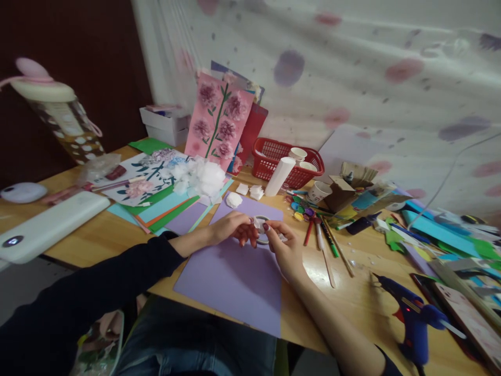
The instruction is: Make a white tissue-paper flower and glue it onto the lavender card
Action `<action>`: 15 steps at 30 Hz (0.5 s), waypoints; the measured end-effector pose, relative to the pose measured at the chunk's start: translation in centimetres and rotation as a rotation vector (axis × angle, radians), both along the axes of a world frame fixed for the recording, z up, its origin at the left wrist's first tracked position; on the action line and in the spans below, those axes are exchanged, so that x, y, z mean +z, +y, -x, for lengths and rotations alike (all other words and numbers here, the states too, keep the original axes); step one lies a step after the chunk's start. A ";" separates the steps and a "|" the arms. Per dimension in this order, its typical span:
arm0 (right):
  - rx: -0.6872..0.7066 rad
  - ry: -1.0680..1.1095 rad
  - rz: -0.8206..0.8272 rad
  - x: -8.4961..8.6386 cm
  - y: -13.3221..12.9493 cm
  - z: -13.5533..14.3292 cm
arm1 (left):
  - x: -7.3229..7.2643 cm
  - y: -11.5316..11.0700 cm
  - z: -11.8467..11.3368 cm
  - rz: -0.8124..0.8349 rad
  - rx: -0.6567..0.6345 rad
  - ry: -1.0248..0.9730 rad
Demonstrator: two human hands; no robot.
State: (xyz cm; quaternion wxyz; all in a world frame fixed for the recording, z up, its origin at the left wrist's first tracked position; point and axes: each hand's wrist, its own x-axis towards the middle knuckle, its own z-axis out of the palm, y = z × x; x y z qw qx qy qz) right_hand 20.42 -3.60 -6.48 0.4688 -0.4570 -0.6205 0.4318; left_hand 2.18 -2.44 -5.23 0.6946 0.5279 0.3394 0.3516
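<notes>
Over a purple sheet of card, my two hands meet around a narrow ring that looks like a roll of tape. My left hand has its thumb and forefinger closed at the ring's left side, by a small whitish piece. From the other side, my right hand pinches the ring between thumb and fingers. Whether the whitish piece is tape or paper I cannot make out. Just beyond the hands lies a white cotton-like puff, with small white squares beside a white paper roll.
A blue glue gun stands at the right, its light red. Brushes and pens lie nearer the hands. A red basket with paper cups is behind. Left are coloured sheets with cotton, a white oblong device and a bottle.
</notes>
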 end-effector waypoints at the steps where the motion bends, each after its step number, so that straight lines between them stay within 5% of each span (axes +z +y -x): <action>1: -0.007 0.007 0.005 0.0 0.0 0.0 | 0.0 0.0 0.0 0.004 0.000 -0.011; 15: 0.039 0.006 0.000 -0.3 -0.1 -0.1 | 0.4 -0.2 -0.2 -0.039 0.021 0.104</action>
